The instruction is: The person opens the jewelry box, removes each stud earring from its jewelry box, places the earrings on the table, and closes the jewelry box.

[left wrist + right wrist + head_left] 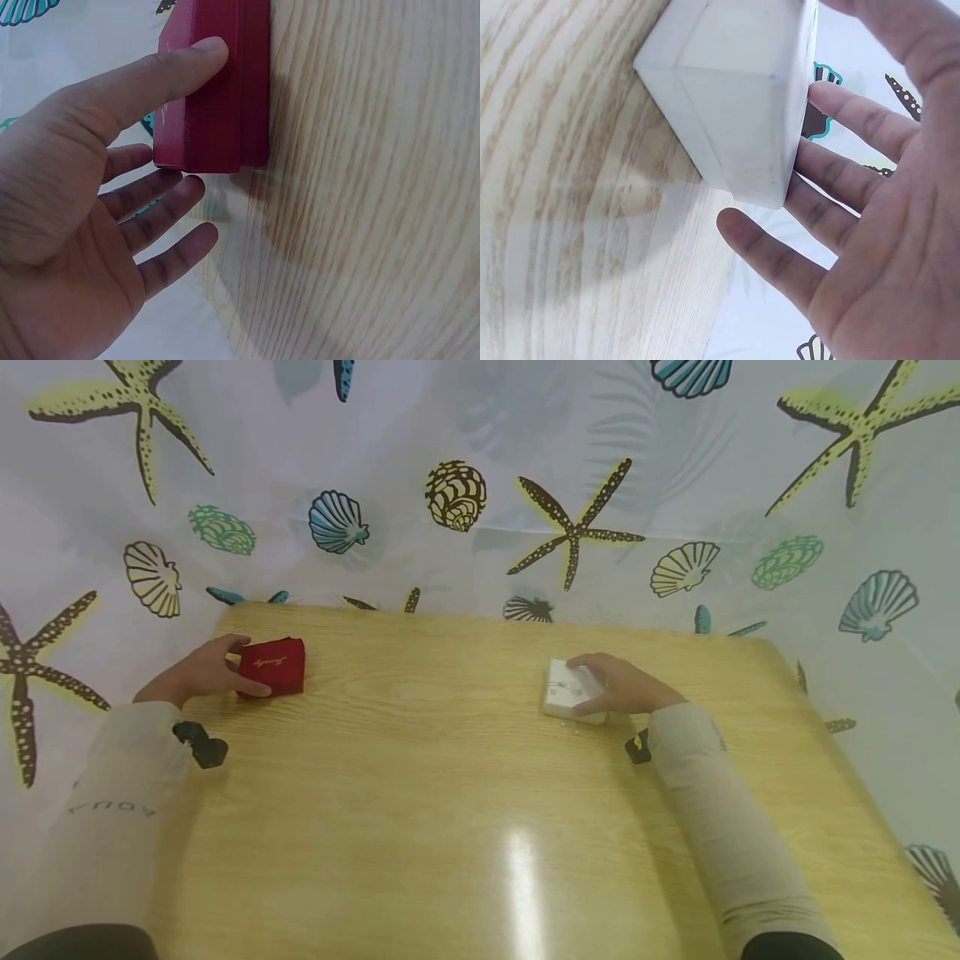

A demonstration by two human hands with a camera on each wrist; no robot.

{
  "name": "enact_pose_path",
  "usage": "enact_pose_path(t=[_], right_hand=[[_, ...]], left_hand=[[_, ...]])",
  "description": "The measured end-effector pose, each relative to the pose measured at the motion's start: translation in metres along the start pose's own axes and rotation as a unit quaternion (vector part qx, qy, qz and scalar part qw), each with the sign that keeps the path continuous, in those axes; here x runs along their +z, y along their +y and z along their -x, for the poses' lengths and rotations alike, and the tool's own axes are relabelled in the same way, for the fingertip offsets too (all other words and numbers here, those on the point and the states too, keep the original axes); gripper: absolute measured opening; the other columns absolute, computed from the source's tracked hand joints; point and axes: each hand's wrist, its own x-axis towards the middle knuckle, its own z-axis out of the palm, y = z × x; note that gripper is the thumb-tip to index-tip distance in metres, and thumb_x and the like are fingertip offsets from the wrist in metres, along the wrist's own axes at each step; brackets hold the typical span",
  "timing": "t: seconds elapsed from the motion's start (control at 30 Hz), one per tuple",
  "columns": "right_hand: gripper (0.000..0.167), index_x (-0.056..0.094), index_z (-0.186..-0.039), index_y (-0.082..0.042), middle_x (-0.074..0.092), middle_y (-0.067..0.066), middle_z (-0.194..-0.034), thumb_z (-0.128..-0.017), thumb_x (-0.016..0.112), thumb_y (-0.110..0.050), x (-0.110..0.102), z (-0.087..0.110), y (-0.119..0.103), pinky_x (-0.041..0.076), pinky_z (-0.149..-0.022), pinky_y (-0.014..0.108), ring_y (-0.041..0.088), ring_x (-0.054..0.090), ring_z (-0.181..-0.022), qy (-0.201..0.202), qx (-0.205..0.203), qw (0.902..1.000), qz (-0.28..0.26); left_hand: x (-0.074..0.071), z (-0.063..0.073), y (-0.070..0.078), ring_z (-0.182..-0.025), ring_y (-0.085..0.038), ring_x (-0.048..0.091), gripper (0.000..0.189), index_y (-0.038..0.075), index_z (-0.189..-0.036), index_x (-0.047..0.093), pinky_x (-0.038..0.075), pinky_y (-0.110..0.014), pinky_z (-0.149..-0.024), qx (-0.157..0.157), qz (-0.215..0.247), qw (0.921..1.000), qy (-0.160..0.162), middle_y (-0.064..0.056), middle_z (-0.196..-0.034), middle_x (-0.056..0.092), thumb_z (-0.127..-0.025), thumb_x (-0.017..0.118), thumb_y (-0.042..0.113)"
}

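Note:
A red jewelry box (281, 668) with gold lettering on its lid stands on the table at the left. My left hand (213, 670) is around its left end, thumb along the near side, as the left wrist view shows, with the other fingers loosely extended by the far corner. Right of the middle sits a small white box (564, 687) with a fine printed pattern on top. My right hand (621, 683) reaches over its right end, thumb at the near edge and fingers at the far edge. Those fingers look nearly straight in the right wrist view and touch the white box.
Both boxes rest on a light wooden table (420, 777) with rounded far corners. Behind it and at the sides hangs a white cloth (405, 577) printed with shells and starfish. Small dark devices (201, 745) are strapped at the wrists.

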Motion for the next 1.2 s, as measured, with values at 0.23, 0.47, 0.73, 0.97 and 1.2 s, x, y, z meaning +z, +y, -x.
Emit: enact_pose_path(t=[0.23,0.47,0.73,0.97,1.2], right_hand=[[0.08,0.042,-0.149,-0.012,0.034,0.021,-0.159,-0.082,0.082,-0.03,0.0,0.001,0.0,0.025,-0.119,0.059,0.041,0.035,-0.144,-0.001,0.003,1.0,-0.004],[0.08,0.042,-0.149,-0.013,0.034,0.021,-0.159,-0.081,0.082,-0.031,0.0,0.001,0.001,0.026,-0.119,0.059,0.04,0.034,-0.144,-0.002,0.005,1.0,-0.006],[0.081,0.042,-0.149,-0.013,0.034,0.02,-0.159,-0.081,0.082,-0.032,0.0,0.001,0.001,0.028,-0.118,0.058,0.039,0.036,-0.143,0.001,0.002,1.0,-0.006],[0.08,0.042,-0.149,-0.011,0.035,0.022,-0.158,-0.082,0.082,-0.03,-0.001,0.001,0.0,0.027,-0.118,0.059,0.04,0.036,-0.143,0.002,-0.005,1.0,-0.003],[0.082,0.043,-0.149,-0.011,0.036,0.022,-0.157,-0.081,0.083,-0.031,0.0,-0.001,0.002,0.029,-0.118,0.059,0.041,0.037,-0.143,0.003,-0.002,1.0,-0.001]], left_hand=[[0.001,-0.001,-0.002,-0.135,-0.054,0.03,0.113,-0.008,-0.155,0.006,0.035,-0.066,-0.109,-0.006,0.015,0.9999,-0.001,-0.036,-0.154,0.022,-0.082,0.08,0.039],[0.002,0.0,-0.004,-0.135,-0.054,0.031,0.109,-0.008,-0.155,0.008,0.032,-0.067,-0.112,-0.011,0.017,0.9998,0.003,-0.038,-0.152,0.024,-0.084,0.079,0.036],[0.004,0.001,-0.002,-0.134,-0.055,0.033,0.106,-0.008,-0.154,0.01,0.034,-0.066,-0.11,0.001,0.01,1.0,0.0,-0.037,-0.152,0.025,-0.084,0.079,0.034],[0.008,0.0,0.001,-0.134,-0.053,0.034,0.108,-0.006,-0.154,0.013,0.037,-0.065,-0.109,0.001,0.009,1.0,0.0,-0.035,-0.153,0.025,-0.082,0.08,0.038],[0.014,0.002,0.007,-0.133,-0.052,0.036,0.103,-0.005,-0.154,0.014,0.04,-0.064,-0.108,0.015,0.028,0.9994,-0.009,-0.034,-0.154,0.025,-0.084,0.08,0.033]])
